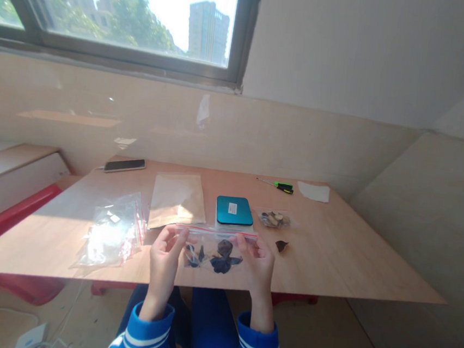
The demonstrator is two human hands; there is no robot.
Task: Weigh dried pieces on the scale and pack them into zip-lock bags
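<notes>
A clear zip bag (208,251) with a red seal strip hangs between my hands near the table's front edge. Dark, dried, curled pieces lie inside it. My left hand (169,247) pinches the bag's top left corner between thumb and fingers. At the top right corner my right hand (257,257) grips the seal the same way. Just behind the bag is a small scale with a teal top (235,211) and a white label. One loose dark dried piece (281,246) lies right of my right hand. Beyond it rests another zip bag (273,218) holding pale and dark pieces.
A stack of clear zip bags (111,233) lies at the left, beside a brown paper bag (178,201). Towards the wall are a phone (125,165), a screwdriver with a green and black handle (283,186) and a white paper scrap (313,192).
</notes>
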